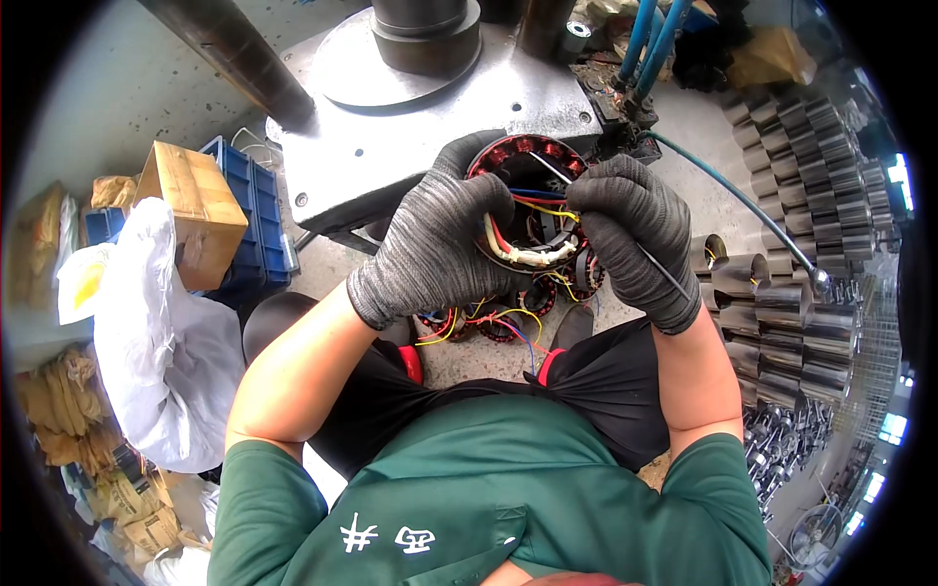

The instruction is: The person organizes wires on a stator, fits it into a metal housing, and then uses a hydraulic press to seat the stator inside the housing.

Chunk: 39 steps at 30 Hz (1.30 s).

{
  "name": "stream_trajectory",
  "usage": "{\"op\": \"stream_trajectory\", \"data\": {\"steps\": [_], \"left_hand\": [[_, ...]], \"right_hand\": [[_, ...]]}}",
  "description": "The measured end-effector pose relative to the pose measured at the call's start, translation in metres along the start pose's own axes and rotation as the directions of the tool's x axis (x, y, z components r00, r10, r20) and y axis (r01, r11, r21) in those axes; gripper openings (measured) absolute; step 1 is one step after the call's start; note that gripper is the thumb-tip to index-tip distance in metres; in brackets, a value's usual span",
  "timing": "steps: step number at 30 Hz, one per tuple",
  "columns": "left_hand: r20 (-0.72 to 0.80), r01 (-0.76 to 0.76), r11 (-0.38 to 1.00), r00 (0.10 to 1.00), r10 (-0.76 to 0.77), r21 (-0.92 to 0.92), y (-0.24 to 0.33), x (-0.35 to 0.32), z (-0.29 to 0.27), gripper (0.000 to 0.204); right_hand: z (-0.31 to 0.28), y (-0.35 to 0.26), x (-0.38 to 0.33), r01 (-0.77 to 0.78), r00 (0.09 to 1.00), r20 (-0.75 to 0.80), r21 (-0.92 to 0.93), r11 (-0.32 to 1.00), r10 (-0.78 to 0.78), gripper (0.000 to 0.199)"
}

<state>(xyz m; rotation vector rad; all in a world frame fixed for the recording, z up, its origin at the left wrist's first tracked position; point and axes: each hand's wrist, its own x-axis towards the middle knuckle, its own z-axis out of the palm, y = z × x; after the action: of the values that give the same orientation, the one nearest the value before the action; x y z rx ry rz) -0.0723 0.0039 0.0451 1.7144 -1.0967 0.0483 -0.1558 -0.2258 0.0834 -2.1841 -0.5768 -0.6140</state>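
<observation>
A motor stator [531, 258], a round ring with copper windings, white lacing and red, blue and yellow lead wires, is held up in front of me. My left hand [430, 239], in a grey knit glove, is closed round its left side, thumb at the rim. My right hand [635, 234], gloved alike, is closed on a thin metal rod [552, 169]. One end of the rod reaches over the stator's upper right edge; the other shows below my fingers, along the palm. Whether the tip touches the windings I cannot tell. Several more stators [498, 327] lie below, between my feet.
A press with a flat metal bed [342, 156] stands just ahead. Stacked shiny metal cylinders [767, 303] fill the right side, with small metal parts [787, 444] nearer. A cardboard box [195, 210], blue crates [256, 215] and a white plastic bag [161, 361] are at left.
</observation>
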Motion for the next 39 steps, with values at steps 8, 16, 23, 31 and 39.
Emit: {"op": "stream_trajectory", "data": {"steps": [8, 16, 23, 31, 39], "left_hand": [[0.097, -0.125, 0.971, 0.989, 0.107, 0.204, -0.01, 0.0, -0.005, 0.046], [0.063, 0.212, 0.947, 0.977, -0.202, -0.241, -0.013, -0.006, 0.003, 0.047], [0.051, 0.045, 0.998, 0.998, -0.043, -0.033, 0.001, -0.002, -0.005, 0.057], [0.366, 0.451, 0.874, 0.856, -0.366, -0.181, -0.012, -0.005, -0.015, 0.059], [0.121, -0.017, 0.999, 0.993, 0.013, 0.035, -0.017, -0.008, -0.003, 0.052]], "right_hand": [[-0.004, 0.001, -0.005, -0.179, 0.982, -0.002, 0.349, 0.92, 0.191, 0.015], [0.002, -0.004, -0.011, -0.264, 0.946, -0.053, 0.447, 0.855, 0.32, 0.014], [0.001, 0.007, -0.007, 0.075, 0.997, -0.013, 0.008, 0.997, -0.075, 0.025], [-0.001, 0.002, -0.012, -0.068, 0.991, -0.092, 0.306, 0.95, 0.1, 0.022], [-0.021, 0.027, -0.017, -0.367, 0.849, 0.128, 0.841, 0.397, 0.513, 0.029]]}}
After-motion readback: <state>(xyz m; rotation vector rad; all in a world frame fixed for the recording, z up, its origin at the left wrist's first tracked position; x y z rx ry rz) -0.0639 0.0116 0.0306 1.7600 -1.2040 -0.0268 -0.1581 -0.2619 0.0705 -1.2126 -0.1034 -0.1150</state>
